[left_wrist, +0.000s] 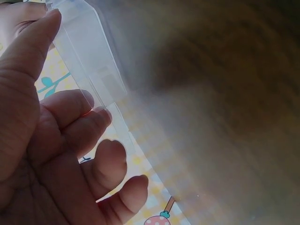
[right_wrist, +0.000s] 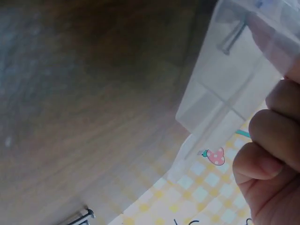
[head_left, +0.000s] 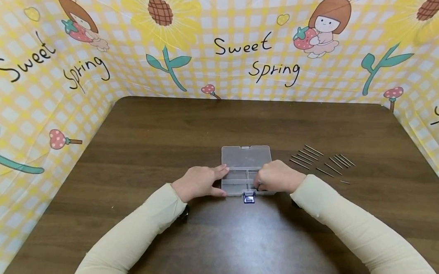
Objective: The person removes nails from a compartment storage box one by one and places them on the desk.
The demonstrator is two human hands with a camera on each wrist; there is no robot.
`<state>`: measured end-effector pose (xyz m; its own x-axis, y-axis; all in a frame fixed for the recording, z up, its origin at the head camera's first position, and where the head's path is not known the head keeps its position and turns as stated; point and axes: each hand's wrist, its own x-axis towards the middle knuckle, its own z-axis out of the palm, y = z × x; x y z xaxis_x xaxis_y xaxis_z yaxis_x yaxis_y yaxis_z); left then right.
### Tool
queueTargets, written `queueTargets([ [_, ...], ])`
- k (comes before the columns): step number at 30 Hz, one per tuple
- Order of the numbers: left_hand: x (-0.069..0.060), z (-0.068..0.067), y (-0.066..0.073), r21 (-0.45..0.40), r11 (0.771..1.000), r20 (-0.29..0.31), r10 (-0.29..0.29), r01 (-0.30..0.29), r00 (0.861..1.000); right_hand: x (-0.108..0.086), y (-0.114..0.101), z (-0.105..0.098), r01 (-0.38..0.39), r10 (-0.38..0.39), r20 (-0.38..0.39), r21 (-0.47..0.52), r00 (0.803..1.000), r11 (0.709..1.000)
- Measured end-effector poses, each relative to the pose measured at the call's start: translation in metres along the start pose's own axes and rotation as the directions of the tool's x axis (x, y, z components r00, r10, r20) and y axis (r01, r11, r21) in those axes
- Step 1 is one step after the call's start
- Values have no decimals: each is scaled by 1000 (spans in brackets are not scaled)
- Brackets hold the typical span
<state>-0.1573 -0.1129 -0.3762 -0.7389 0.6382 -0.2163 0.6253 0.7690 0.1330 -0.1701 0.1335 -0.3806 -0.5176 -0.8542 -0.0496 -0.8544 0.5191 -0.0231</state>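
Observation:
A clear plastic compartment box (head_left: pixel 235 188) lies on the table with its lid (head_left: pixel 246 157) folded back and a blue latch (head_left: pixel 249 198) at the front. My left hand (head_left: pixel 199 182) rests against the box's left side, thumb near the front corner and fingers by the hinge. In the left wrist view its fingers are loosely bent. My right hand (head_left: pixel 279 177) reaches into the front right part of the box with curled fingers. Through the clear wall, the right wrist view shows a nail (right_wrist: pixel 235 37) at those fingertips, which pinch its upper end. The thumb is mostly hidden.
Several loose nails (head_left: pixel 300 164) lie in rows right of the box, with another group (head_left: pixel 341 161) beyond them. One short piece (head_left: pixel 344 182) lies apart, nearer me. The brown table (head_left: pixel 160 136) ends at a yellow checked cloth (head_left: pixel 235 12) behind and at both sides.

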Motion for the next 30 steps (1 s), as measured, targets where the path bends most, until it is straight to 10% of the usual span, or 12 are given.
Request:
queueTargets([
  [17, 0, 2, -1, -11, 1000, -2, 4, -4, 1000, 3, -4, 1, 74, -90, -68, -209, 994, 975],
  [30, -2, 2, -2, -20, 1000, -23, 11, -11, 1000, -6, 5, 6, 88, -113, -134, -183, 985, 979],
])
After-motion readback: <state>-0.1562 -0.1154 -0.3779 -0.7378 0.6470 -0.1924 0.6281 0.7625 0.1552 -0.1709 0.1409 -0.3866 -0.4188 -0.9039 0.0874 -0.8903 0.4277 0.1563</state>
